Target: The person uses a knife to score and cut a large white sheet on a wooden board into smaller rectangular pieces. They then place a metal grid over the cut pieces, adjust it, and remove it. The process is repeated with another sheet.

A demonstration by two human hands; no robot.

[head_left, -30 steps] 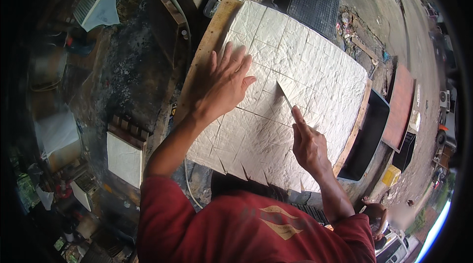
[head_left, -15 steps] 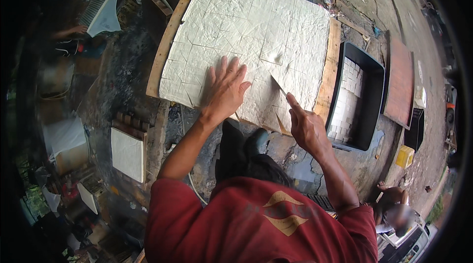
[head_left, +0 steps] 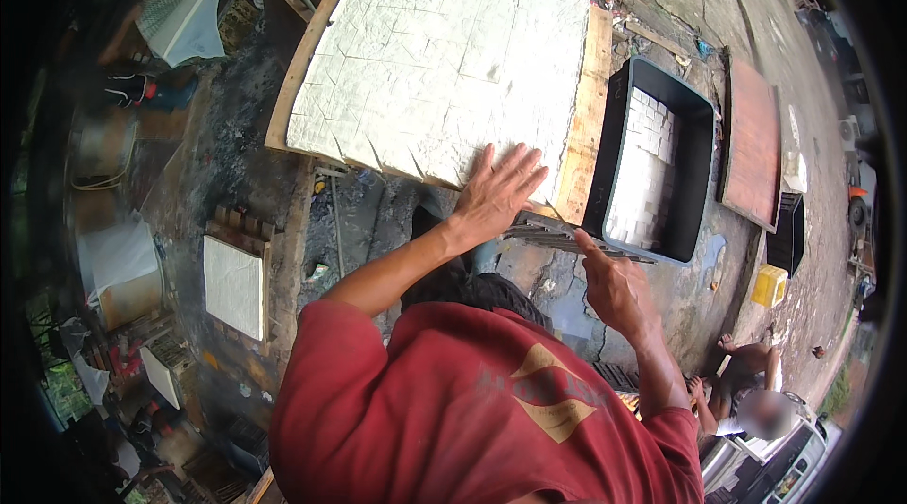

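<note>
A broad white slab [head_left: 425, 51], tofu-like and crossed by cut lines, lies on a wooden board [head_left: 593, 79]. My left hand [head_left: 503, 185] rests flat on its near right corner, fingers spread. Just to the right, my right hand [head_left: 616, 285] grips a knife [head_left: 559, 214], its index finger stretched toward the blade. The thin dark blade is at the near right edge of slab and board. Its handle is hidden in my fist, and I cannot tell whether the tip is in the slab. Slits open along the near edge.
Right of the board stands a dark crate [head_left: 701, 173] holding white square blocks [head_left: 647, 140]. Beyond it are a reddish-brown panel [head_left: 753, 145] and a yellow container [head_left: 770, 285]. Another white slab [head_left: 233, 287] stands lower left. A person [head_left: 751, 381] sits at lower right.
My left hand has moved right, from the slab's near middle to its near right corner. The knife has come off the slab's middle to that corner. The view has shifted a little.
</note>
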